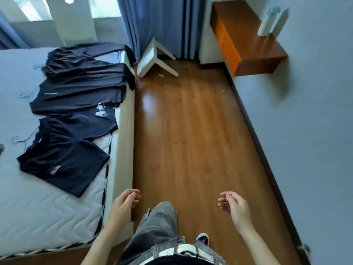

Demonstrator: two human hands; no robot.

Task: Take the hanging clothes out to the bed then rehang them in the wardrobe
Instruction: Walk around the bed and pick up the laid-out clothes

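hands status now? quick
Left hand: open, fingers loosely curled, holding nothing.
Right hand: open, fingers loosely curled, holding nothing.

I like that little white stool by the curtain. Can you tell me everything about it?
The white stool looks like painted wood, with a flat rectangular seat and straight slim legs. It is tipped over on the brown floor, legs pointing right. It sits at the bed's far corner, before the blue curtain. Nobody is touching it.
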